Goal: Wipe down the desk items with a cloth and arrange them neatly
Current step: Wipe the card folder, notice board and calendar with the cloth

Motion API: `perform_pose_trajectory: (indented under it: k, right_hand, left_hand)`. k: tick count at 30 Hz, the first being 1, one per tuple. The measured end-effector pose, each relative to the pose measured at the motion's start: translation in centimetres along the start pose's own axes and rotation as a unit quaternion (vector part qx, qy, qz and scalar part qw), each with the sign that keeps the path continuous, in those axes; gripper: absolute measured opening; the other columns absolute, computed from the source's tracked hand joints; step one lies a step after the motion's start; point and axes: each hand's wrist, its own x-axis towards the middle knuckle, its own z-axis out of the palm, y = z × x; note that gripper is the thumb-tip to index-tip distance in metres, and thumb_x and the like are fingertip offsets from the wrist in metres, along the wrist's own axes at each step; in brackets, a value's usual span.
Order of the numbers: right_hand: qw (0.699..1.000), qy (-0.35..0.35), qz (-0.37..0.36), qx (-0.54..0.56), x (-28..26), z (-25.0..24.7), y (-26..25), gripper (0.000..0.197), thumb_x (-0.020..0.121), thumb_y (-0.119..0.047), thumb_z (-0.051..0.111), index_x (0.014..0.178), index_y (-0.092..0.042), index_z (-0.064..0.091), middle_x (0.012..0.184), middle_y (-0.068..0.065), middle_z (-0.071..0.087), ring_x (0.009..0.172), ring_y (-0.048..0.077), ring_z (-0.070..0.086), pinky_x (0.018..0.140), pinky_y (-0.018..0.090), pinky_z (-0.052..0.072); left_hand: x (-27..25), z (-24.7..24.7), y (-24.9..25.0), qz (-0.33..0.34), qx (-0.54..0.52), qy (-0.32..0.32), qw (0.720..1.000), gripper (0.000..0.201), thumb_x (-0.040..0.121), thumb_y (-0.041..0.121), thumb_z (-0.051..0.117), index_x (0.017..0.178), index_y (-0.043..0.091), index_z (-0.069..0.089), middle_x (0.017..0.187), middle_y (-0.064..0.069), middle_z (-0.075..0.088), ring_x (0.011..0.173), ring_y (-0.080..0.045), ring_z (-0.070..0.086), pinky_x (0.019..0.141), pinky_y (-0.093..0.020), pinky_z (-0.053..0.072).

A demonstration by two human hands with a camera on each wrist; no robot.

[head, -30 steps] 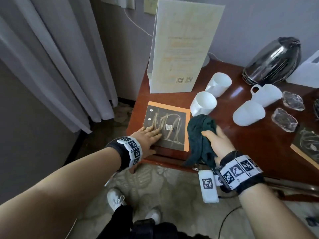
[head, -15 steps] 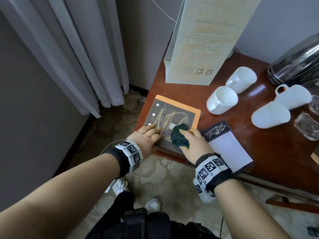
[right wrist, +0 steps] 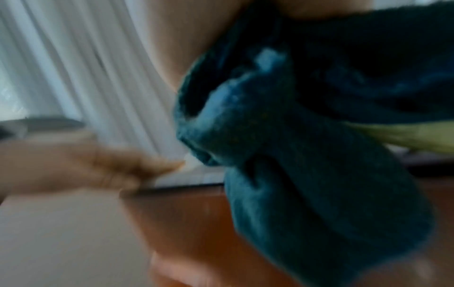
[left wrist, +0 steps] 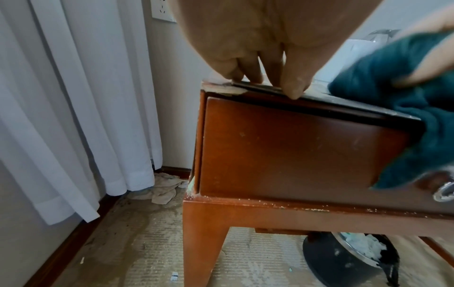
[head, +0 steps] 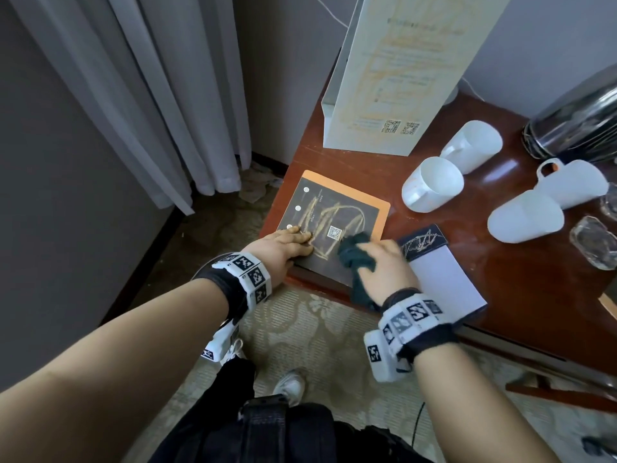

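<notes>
A dark booklet with an orange border [head: 337, 212] lies at the near left corner of the red-brown desk [head: 500, 272]. My left hand [head: 283, 245] presses flat on its near left edge; its fingers [left wrist: 290, 85] show in the left wrist view. My right hand [head: 384, 262] grips a bunched dark teal cloth [head: 354, 255] and holds it on the booklet's near right part. Part of the cloth [left wrist: 403, 108] hangs over the desk front. The right wrist view is blurred and mostly filled by the cloth [right wrist: 307, 155].
A white notepad with a dark header [head: 440, 269] lies right of the booklet. Behind stand a tall cream sign [head: 400, 71], several tipped white cups [head: 430, 185], a steel kettle [head: 574, 125] and clear glass pieces [head: 597, 242]. Curtains [head: 150, 95] hang left. A bin [left wrist: 351, 258] stands under the desk.
My right hand came down from above the desk with the cloth and now rubs it over the booklet, a little further right than half a second ago. The left hand stays pressed.
</notes>
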Motion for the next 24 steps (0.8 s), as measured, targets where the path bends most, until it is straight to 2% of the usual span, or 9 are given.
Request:
perform_pose_trajectory:
  k: [4,7,8,11,13,16,21,22,24]
  right_hand:
    - [0.989,-0.081,-0.097,-0.079,-1.8,2.4,-0.7,0.04,0.089,-0.016,0.049,0.126,-0.031,0.052,0.127,-0.004,0.037,0.093,0.024,0.053,0.074,0.028,0.045]
    - [0.973,-0.169,-0.124,-0.092,-2.1,1.7,-0.2,0.04,0.088,-0.014,0.047,0.122,-0.033,0.055,0.124,-0.007,0.04,0.098,0.02,0.053,0.081,0.028,0.044]
    - [0.98,-0.156,-0.111,-0.062,-1.9,1.3,-0.1,0.039,0.088,-0.014,0.047,0.121,-0.032,0.056,0.125,-0.007,0.042,0.103,0.019,0.052,0.086,0.026,0.042]
    - [0.997,-0.007,-0.018,0.07,-0.3,0.3,0.0,0.037,0.09,-0.017,0.045,0.124,-0.028,0.055,0.131,-0.002,0.041,0.108,0.021,0.051,0.088,0.022,0.035]
    - [0.995,0.033,0.028,0.088,0.6,0.5,-0.4,0.038,0.09,-0.018,0.046,0.127,-0.027,0.052,0.133,0.0,0.037,0.107,0.023,0.052,0.087,0.025,0.039]
    - [1.0,-0.006,0.008,-0.02,0.1,1.9,-1.2,0.042,0.089,-0.019,0.049,0.131,-0.026,0.048,0.133,0.0,0.032,0.101,0.025,0.054,0.082,0.03,0.044]
    - [0.982,-0.119,-0.125,-0.075,-1.4,2.1,-1.1,0.041,0.09,-0.014,0.048,0.126,-0.033,0.051,0.126,-0.008,0.036,0.086,0.018,0.051,0.071,0.027,0.04]
    - [0.981,-0.121,-0.13,-0.071,-1.3,1.5,-1.0,0.04,0.089,-0.014,0.047,0.125,-0.033,0.053,0.125,-0.008,0.038,0.087,0.017,0.052,0.073,0.026,0.041]
    - [0.995,-0.062,-0.078,-0.012,-0.5,0.2,-0.9,0.04,0.09,-0.014,0.046,0.126,-0.03,0.052,0.128,-0.007,0.038,0.094,0.016,0.052,0.081,0.024,0.042]
  left_hand:
    - [0.4,-0.4,0.1,-0.011,0.012,-0.035,0.999,0.047,0.099,0.017,0.041,0.143,0.027,0.031,0.156,0.008,0.012,0.145,-0.013,0.0,0.116,-0.026,0.0]
    - [0.5,-1.0,0.4,-0.006,0.033,-0.076,0.997,0.053,0.096,0.013,0.045,0.146,0.022,0.026,0.156,0.005,0.007,0.145,-0.015,-0.001,0.115,-0.025,-0.002]
    - [0.5,-1.2,0.4,-0.007,0.038,-0.079,0.996,0.052,0.098,0.012,0.041,0.146,0.023,0.025,0.157,0.005,0.006,0.145,-0.014,-0.001,0.113,-0.024,-0.002]
    - [0.5,-1.5,0.4,-0.01,0.037,-0.083,0.996,0.049,0.1,0.009,0.033,0.146,0.023,0.024,0.157,0.006,0.006,0.145,-0.014,-0.001,0.111,-0.023,-0.002]
    - [0.4,-1.6,0.4,-0.005,0.041,-0.089,0.995,0.049,0.1,0.009,0.034,0.146,0.022,0.023,0.157,0.004,0.006,0.145,-0.015,0.0,0.11,-0.021,-0.002]
    - [0.4,-1.7,0.4,-0.006,0.031,-0.082,0.996,0.049,0.099,0.008,0.036,0.146,0.019,0.026,0.157,0.002,0.008,0.145,-0.014,0.002,0.107,-0.016,-0.002]
    - [0.8,-2.5,1.3,-0.035,0.029,-0.129,0.991,0.054,0.097,0.002,0.036,0.147,0.014,0.02,0.157,-0.001,0.005,0.145,-0.016,0.0,0.108,-0.018,-0.002]
    - [0.9,-2.7,1.4,-0.039,0.03,-0.139,0.989,0.055,0.097,0.002,0.036,0.148,0.014,0.019,0.157,-0.001,0.004,0.145,-0.016,-0.001,0.109,-0.02,-0.002]
    - [1.0,-2.8,1.2,-0.044,0.036,-0.145,0.988,0.057,0.097,0.003,0.038,0.148,0.017,0.017,0.158,0.001,0.002,0.145,-0.016,-0.001,0.11,-0.023,0.0]
